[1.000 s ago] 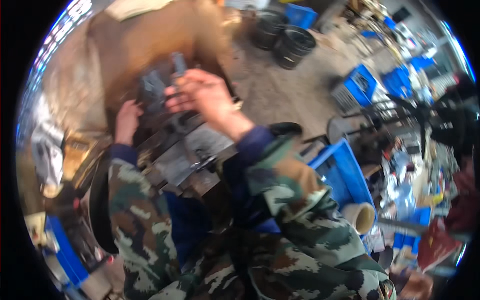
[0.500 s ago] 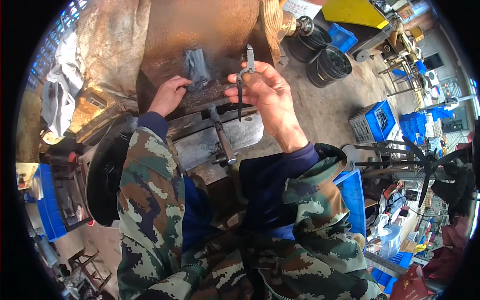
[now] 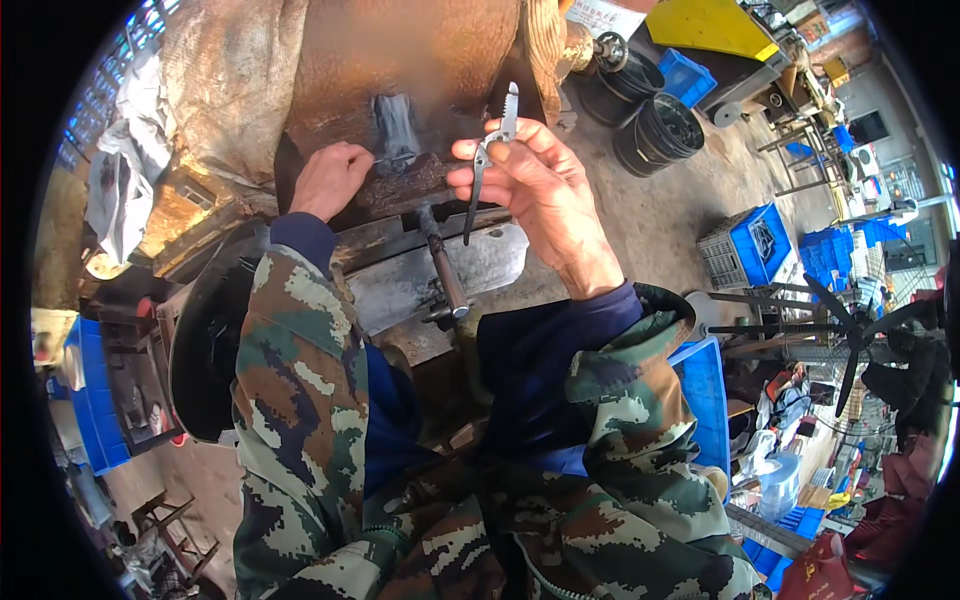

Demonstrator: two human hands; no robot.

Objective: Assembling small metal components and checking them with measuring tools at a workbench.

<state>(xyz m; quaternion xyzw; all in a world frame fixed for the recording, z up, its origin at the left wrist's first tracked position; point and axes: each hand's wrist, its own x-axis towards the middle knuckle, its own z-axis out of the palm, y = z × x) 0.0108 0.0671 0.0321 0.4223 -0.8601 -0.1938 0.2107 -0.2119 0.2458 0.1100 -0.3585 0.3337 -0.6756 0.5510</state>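
Observation:
My right hand [image 3: 540, 180] is closed around the middle of a slim metal tool piece, like one half of a pair of pliers [image 3: 480, 165]. Its toothed grey end points up and away, and its dark handle hangs down toward me. To the left, my left hand [image 3: 332, 180] rests low over the dark workbench, fingers curled together. A thin, shiny sliver shows just beyond its fingertips, but what they grip is too small to name. A wet, greyish patch [image 3: 397, 125] glistens right beside those fingertips.
Below the bench edge a metal bar [image 3: 445, 265] sticks out toward me over a pale plate [image 3: 390, 290]. Black buckets [image 3: 660, 130] stand at the far right, with a blue-lined crate [image 3: 745, 245] nearer. A black round-edged tub [image 3: 210, 350] sits left of my arm.
The tool in my right hand has tilted, its toothed end swinging right and its handle left. My left hand has shifted slightly, and its fingers have curled in.

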